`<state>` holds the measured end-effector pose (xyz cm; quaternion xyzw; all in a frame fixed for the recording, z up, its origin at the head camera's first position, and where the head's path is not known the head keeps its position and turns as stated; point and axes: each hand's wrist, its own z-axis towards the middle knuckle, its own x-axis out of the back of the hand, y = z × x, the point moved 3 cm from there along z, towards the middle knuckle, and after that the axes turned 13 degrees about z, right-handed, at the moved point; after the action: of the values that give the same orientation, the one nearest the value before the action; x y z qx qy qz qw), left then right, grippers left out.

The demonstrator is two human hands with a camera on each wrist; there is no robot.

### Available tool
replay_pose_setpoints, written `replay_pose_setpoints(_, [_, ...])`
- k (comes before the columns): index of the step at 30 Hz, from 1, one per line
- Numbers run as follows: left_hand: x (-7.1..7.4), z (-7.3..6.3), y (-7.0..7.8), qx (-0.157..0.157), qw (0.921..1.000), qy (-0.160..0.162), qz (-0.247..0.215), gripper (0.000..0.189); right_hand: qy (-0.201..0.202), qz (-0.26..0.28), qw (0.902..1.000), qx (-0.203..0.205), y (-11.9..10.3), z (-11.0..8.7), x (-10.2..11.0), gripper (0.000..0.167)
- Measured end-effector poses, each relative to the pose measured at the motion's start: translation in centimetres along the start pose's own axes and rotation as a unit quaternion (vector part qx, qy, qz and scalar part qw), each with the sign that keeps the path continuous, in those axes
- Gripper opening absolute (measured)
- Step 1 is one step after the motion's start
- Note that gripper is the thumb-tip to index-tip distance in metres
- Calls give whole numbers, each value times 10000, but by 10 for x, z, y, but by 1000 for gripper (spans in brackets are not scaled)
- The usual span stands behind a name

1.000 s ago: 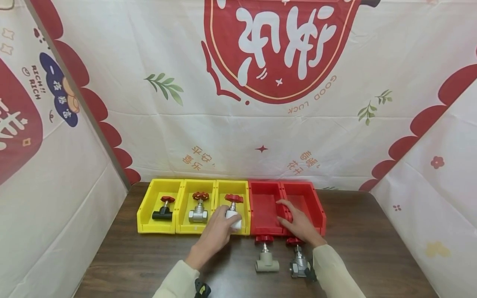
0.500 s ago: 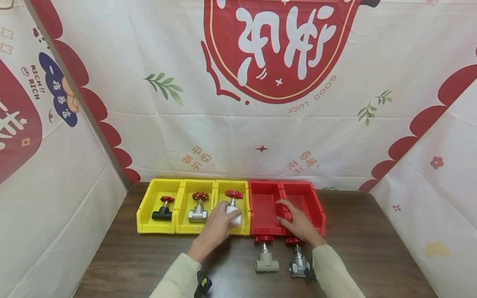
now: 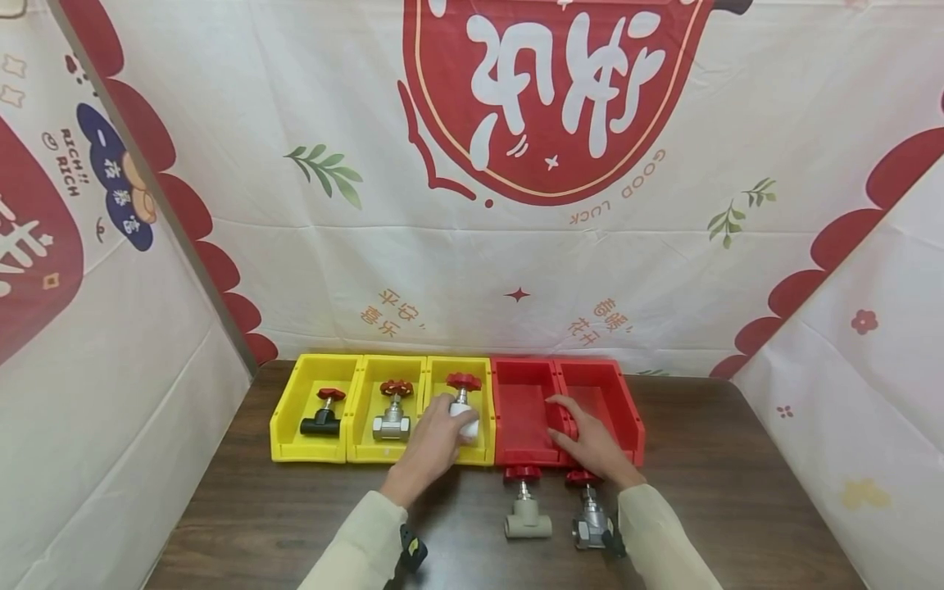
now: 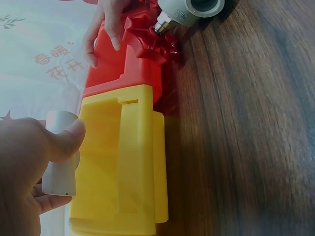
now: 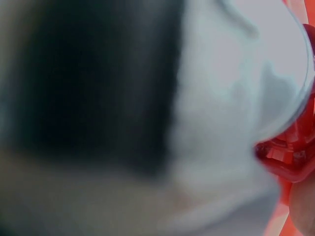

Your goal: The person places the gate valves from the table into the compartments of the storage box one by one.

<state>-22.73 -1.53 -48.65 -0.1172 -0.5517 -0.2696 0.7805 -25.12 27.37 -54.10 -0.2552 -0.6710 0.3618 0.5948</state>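
My left hand (image 3: 429, 438) grips the white body of a valve (image 3: 468, 423) with a red handwheel, at the rightmost yellow bin (image 3: 481, 456). In the left wrist view the thumb lies across the white valve body (image 4: 60, 174), which is held over the yellow bin (image 4: 138, 167). My right hand (image 3: 596, 442) hangs over the two red bins (image 3: 524, 401) with its fingers loosely bent and nothing held. Whether it touches the divider between them cannot be told. Sleeve and strap fill most of the right wrist view.
A black valve (image 3: 320, 424) and a silver valve (image 3: 392, 424) stand in the other yellow bins. On the wooden table (image 3: 295, 524), before the red bins, are a beige valve (image 3: 527, 521) and a steel valve (image 3: 590, 523), the latter beside the right sleeve. A printed cloth (image 3: 472, 270) hangs behind.
My left hand and the white valve have shifted slightly up in the head view, away from the bin's front edge. The right hand keeps its place.
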Motion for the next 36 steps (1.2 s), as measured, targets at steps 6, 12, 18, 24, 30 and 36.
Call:
replay_pose_setpoints(6, [-5, 2, 2, 196, 9996, -188, 2, 42, 26, -20, 10000, -61, 0, -2, -2, 73])
replay_pose_setpoints(12, [-10, 6, 4, 374, 9989, -283, 61, 39, 47, -19, 10000, 29, -1, -3, -2, 72])
replay_pose_setpoints(18, [-16, 8, 4, 506, 9975, -447, 212, 39, -6, -6, 9999, 145, -1, -2, -2, 70])
replay_pose_setpoints(24, [-19, 9, 3, 564, 9972, -462, 164, 42, -10, 0, 9999, 109, -1, -1, -1, 71])
replay_pose_setpoints(30, [-20, 11, 3, 576, 9975, -356, 190, 36, -37, 35, 10000, 74, -2, -1, 0, 71])
replay_pose_setpoints(36, [-24, 13, 2, 584, 9972, -382, 259, 35, -43, 12, 10000, 83, 0, 0, 1, 71])
